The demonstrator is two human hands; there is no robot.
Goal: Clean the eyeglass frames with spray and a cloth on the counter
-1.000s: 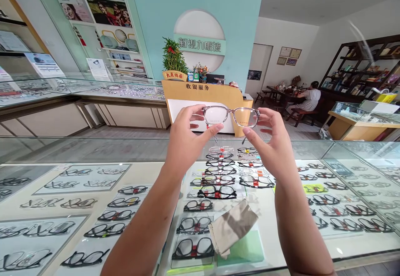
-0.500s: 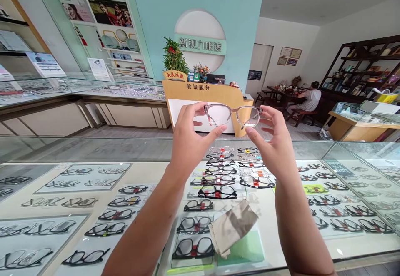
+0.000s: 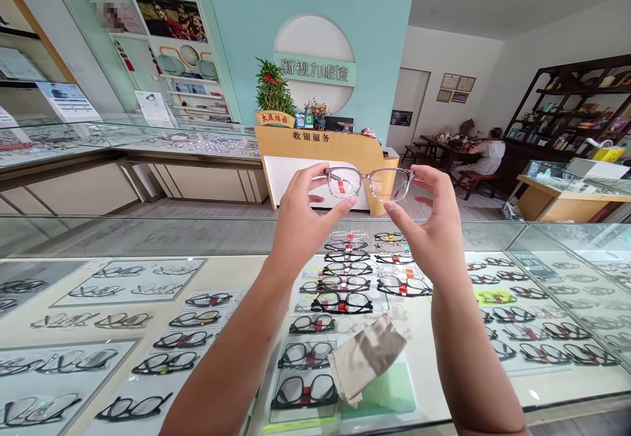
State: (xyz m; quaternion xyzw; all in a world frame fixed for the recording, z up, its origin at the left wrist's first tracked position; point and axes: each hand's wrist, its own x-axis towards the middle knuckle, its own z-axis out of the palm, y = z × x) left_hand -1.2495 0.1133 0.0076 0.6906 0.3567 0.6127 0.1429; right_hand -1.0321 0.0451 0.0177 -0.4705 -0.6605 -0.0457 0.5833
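A pair of eyeglasses [image 3: 365,175] with a clear, purplish-grey frame is held up in front of me, above the glass display counter. My left hand [image 3: 308,209] pinches its left end between thumb and fingers. At the other end, my right hand [image 3: 428,209] grips the frame the same way. Both lenses show between the hands, with a red mark behind the left lens and faint lettering on the right one. Below lies a crumpled beige cleaning cloth [image 3: 369,357], partly over a green sheet [image 3: 384,393] on the counter.
Rows of black-framed glasses [image 3: 342,303] lie under my hands, with more frames [image 3: 165,362] at left and others [image 3: 546,355] at right. Beyond the counter stands a wooden cashier desk [image 3: 315,146] with a plant [image 3: 273,91]. A person [image 3: 488,156] sits at the back right.
The eyeglasses have turned slightly between my hands, so the lenses face differently and a red mark shows through the left one. Both hands keep hold; the view has shifted a little.
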